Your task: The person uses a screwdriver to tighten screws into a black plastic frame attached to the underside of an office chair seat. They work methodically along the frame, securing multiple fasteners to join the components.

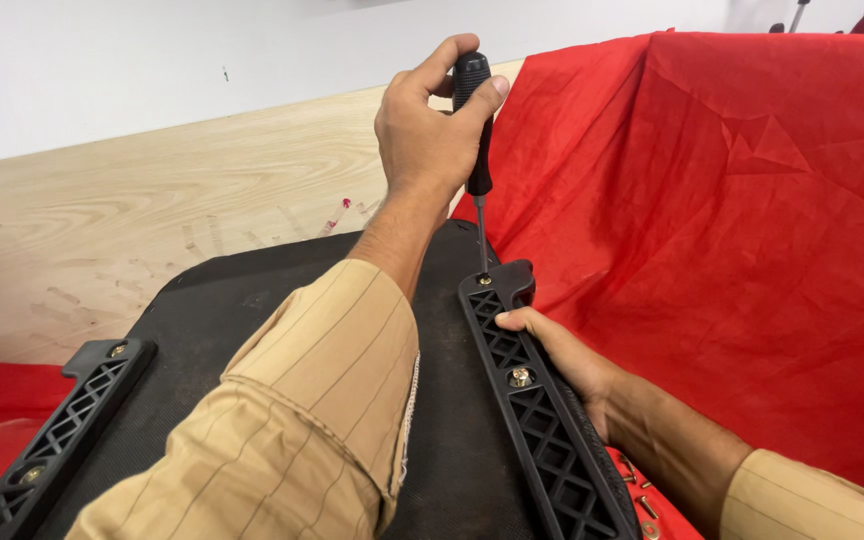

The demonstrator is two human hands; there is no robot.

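Nearest the camera, at about six o'clock, a tan striped sleeve fills the lower frame, laid across a dark padded panel. Two black lattice brackets are fixed along the panel: one at eight o'clock, the other at five o'clock, the latter carrying brass-coloured screws, one midway along it. A few loose screws are seen just beside this bracket on the red cloth.

The right hand is pressed against the outer edge of the right bracket, fingers curled over it, steadying it. Further off, toward twelve o'clock, the left hand is clenched around the black handle of a screwdriver, which is held upright with its tip seated in the screw at the bracket's far end.

The screwdriver is judged light and rigid, best gripped high on the handle, as it is. The bracket looks stiff, hard plastic; the panel beneath seems softer and somewhat yielding. The small screws would be easily dropped.

Beyond, a pale wooden board and a white wall are visible.
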